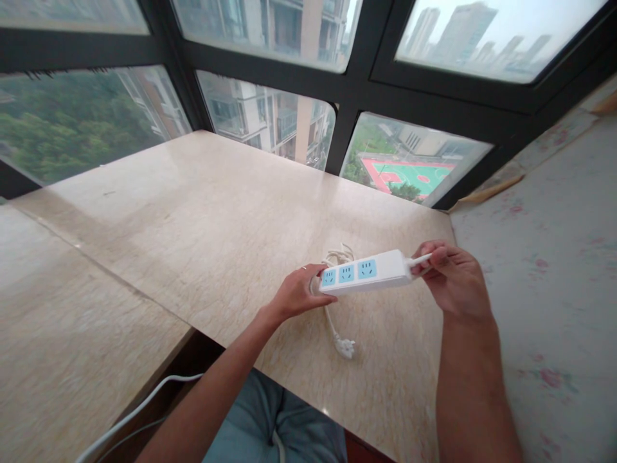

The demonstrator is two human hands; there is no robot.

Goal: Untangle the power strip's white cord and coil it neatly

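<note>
a white power strip [365, 272] is being held just over the marble sill [193, 212], left hand [299, 292] gripping one end, right hand [450, 276] pinching its cord [418, 260].

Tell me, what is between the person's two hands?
In the head view, a white power strip spans the gap: the left hand holds its socket end, the right hand its other end.

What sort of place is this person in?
Probably a bay window in a high-rise flat: a stone sill runs under dark-framed windows, which look down on tower blocks and a sports court. The left hand and right hand hold a white power strip.
</note>
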